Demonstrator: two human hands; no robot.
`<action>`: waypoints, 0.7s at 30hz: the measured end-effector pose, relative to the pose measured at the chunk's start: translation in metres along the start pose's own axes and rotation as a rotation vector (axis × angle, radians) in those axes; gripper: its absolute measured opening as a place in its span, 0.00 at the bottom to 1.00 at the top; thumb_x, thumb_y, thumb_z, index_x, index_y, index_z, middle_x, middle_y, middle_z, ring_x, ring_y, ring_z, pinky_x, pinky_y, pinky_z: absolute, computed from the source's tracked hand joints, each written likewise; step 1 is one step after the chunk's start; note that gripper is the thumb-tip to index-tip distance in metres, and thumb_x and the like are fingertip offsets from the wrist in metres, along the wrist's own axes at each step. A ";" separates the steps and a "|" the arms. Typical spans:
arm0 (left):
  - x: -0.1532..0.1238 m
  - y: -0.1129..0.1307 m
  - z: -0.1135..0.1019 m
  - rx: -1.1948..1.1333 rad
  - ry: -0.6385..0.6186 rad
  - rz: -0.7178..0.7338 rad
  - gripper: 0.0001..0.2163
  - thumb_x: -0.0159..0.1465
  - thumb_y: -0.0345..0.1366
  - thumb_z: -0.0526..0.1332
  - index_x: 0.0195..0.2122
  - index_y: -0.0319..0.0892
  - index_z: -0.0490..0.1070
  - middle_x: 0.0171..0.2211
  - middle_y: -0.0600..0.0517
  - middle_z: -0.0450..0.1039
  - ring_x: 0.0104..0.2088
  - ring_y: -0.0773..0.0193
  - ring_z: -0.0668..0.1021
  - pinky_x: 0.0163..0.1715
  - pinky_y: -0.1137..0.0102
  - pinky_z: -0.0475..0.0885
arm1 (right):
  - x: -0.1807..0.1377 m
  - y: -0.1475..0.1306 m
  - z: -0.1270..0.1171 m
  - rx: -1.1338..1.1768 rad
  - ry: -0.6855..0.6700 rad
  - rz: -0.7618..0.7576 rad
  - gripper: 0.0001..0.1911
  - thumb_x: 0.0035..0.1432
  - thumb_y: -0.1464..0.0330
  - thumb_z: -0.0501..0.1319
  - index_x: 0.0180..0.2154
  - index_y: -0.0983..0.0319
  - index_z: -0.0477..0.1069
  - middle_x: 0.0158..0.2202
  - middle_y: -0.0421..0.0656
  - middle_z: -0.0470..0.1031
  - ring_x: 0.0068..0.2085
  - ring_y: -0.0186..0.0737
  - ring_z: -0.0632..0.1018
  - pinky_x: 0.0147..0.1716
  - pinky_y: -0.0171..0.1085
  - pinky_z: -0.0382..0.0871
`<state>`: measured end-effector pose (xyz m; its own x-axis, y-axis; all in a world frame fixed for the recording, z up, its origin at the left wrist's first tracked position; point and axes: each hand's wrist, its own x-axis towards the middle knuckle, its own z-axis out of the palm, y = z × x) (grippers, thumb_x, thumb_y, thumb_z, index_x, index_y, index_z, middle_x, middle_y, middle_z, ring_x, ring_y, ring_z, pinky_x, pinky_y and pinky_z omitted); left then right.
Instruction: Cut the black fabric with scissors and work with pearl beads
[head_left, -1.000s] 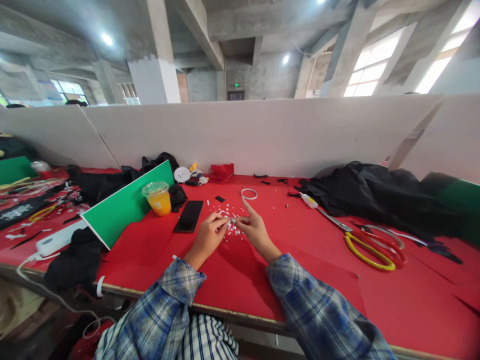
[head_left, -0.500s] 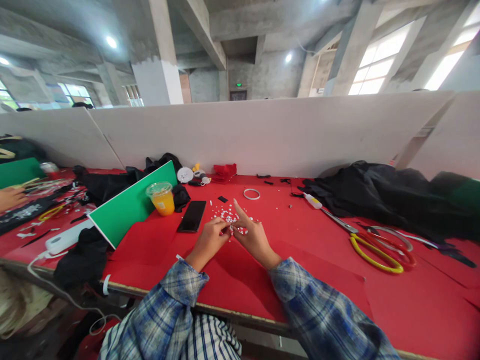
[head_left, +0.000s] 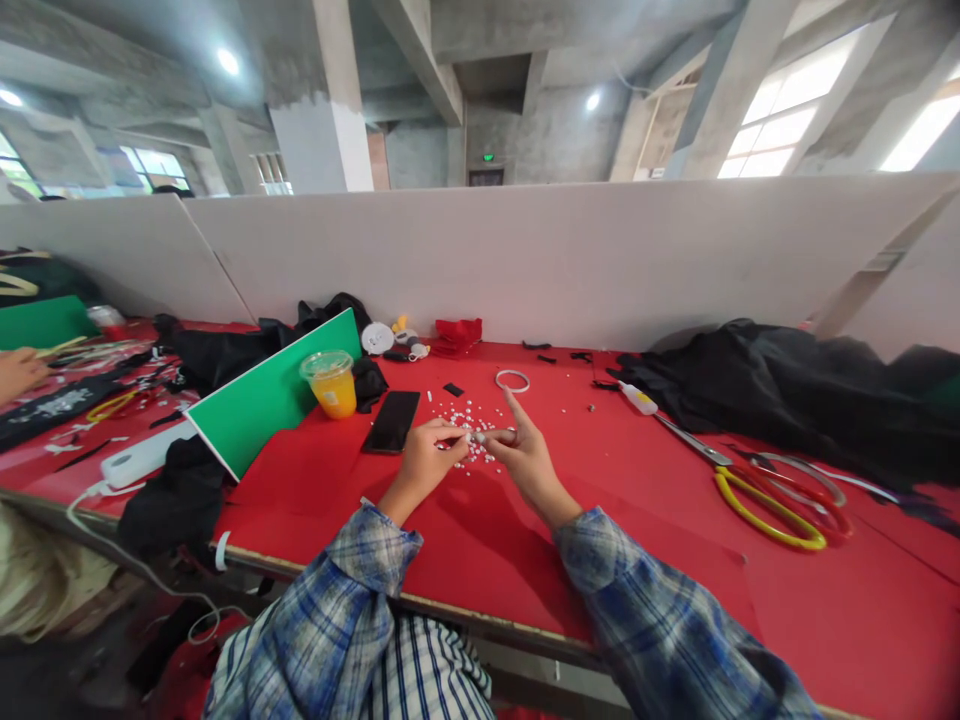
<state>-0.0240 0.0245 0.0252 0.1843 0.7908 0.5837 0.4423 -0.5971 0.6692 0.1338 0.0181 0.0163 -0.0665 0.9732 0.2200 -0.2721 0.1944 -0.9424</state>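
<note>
Over the red tabletop (head_left: pixel 645 520), my left hand (head_left: pixel 426 462) and my right hand (head_left: pixel 529 462) meet fingertip to fingertip. Each pinches what looks like a small white bead, though the pieces are tiny and partly covered by fingers. My right index finger points up, away from the pinch. Loose white beads (head_left: pixel 468 412) lie scattered beneath and just beyond both hands. A pale ring (head_left: pixel 512 380), perhaps a tape roll, rests behind my right hand. Left of my left hand lies a black phone (head_left: pixel 391 422).
A cup of orange drink (head_left: pixel 331 386) stands by a slanted green board (head_left: pixel 277 390) on the left. At right are scissors (head_left: pixel 769 512), a small glue bottle (head_left: pixel 637 398) and black fabric (head_left: pixel 735 375). A white partition (head_left: pixel 480 260) runs behind. Another person's hand (head_left: pixel 21 372) shows far left.
My hands have lifted slightly off the bead pile, and their fingertips now meet above it with white pieces showing between them. The whole view has shifted a little.
</note>
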 end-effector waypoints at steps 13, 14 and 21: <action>-0.001 -0.008 0.005 -0.495 -0.038 -0.279 0.15 0.53 0.46 0.66 0.33 0.37 0.79 0.29 0.48 0.77 0.24 0.64 0.78 0.25 0.69 0.77 | -0.001 -0.005 -0.001 0.089 0.009 0.062 0.54 0.44 0.68 0.67 0.66 0.63 0.39 0.29 0.39 0.80 0.34 0.38 0.80 0.42 0.39 0.70; -0.001 -0.009 0.005 -0.499 -0.033 -0.285 0.16 0.53 0.46 0.65 0.33 0.37 0.79 0.30 0.48 0.78 0.24 0.64 0.78 0.25 0.69 0.77 | -0.001 -0.006 -0.001 0.086 0.012 0.064 0.54 0.45 0.68 0.67 0.66 0.63 0.38 0.29 0.39 0.80 0.34 0.38 0.80 0.43 0.39 0.71; -0.002 -0.006 0.002 -0.163 -0.051 -0.052 0.11 0.60 0.40 0.61 0.36 0.38 0.78 0.29 0.49 0.75 0.27 0.66 0.77 0.27 0.72 0.73 | 0.003 -0.009 -0.004 0.068 -0.008 0.097 0.57 0.45 0.70 0.65 0.66 0.66 0.28 0.26 0.36 0.79 0.30 0.36 0.78 0.37 0.36 0.70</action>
<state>-0.0252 0.0274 0.0189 0.2109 0.8243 0.5254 0.3047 -0.5661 0.7659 0.1399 0.0199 0.0247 -0.1032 0.9860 0.1308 -0.3285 0.0903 -0.9402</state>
